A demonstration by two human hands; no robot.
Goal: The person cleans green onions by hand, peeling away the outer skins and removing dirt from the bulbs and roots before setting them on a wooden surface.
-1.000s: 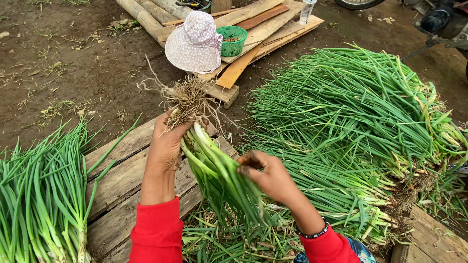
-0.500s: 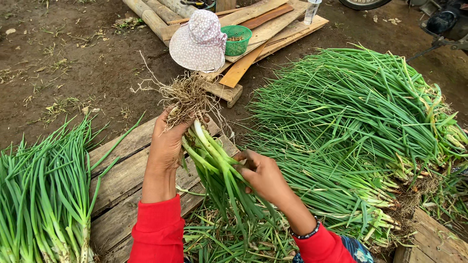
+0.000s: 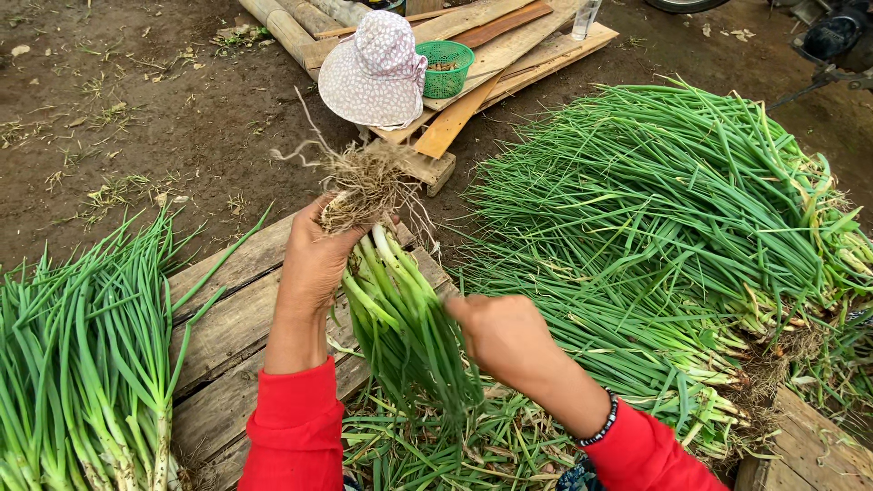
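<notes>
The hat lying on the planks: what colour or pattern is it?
The hat is pale pinkish-white with a fine small-dotted print, seen in the head view.

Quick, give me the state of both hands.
Left hand: closed around the green onion bunch near its roots.
Right hand: on the bunch's leaves; grip cannot be told.

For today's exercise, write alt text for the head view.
The left hand holds a bunch of green onions, roots up, while the right hand touches its leaves. Piles of green onions lie on wooden planks around.
</notes>
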